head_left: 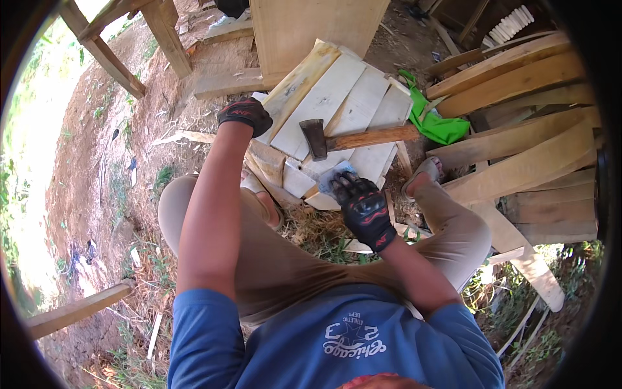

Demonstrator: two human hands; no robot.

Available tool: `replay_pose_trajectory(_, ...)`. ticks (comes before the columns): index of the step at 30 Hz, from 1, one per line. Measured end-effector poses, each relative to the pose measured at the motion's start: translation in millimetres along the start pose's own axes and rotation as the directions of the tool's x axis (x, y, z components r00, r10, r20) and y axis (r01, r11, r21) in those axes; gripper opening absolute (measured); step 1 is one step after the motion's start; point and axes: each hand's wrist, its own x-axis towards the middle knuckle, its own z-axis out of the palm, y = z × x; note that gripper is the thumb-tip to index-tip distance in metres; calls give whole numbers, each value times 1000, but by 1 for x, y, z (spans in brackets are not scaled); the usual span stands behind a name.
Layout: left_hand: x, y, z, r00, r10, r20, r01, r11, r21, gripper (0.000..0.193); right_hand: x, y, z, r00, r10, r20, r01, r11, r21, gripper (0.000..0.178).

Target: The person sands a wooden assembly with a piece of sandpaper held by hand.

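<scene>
Here's the pale blue pad [334, 175], on the near part of the white boards [327, 97], and our gloved right hand [366, 211] is on it, fingers laid out over its top; whether they grip it, we can't tell. Just beyond lies the axe [363, 139], flat across the boards, head to the left. Our left hand [246, 117] is curled narrow at the boards' left edge, and we can't see whether it holds anything. Green cloth [447, 128] sits right, planks [518, 172] beyond.
</scene>
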Motion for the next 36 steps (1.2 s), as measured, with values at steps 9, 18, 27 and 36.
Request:
replay_pose_trajectory(9, -11, 1, 3, 1000, 21, 16, -20, 1000, -12, 54, -61, 23, -34, 997, 31, 75, -20, 991, -133, 40)
replay_pose_trajectory(18, -4, -4, 0, 1000, 20, 0, -20, 1000, -5, 56, 2, 1, -6, 1000, 22, -11, -22, 1000, -10, 54)
replay_pose_trajectory(27, -4, -6, -1, 999, 33, -16, -33, 999, -24, 58, -49, 16, -16, 995, -19, 99, 23, 999, -44, 56)
replay_pose_trajectory(36, -13, -1, -8, 994, 71, 77, -75, 996, 49, 64, -16, 12, 7, 998, -15, -55, 21, 993, 115, 48)
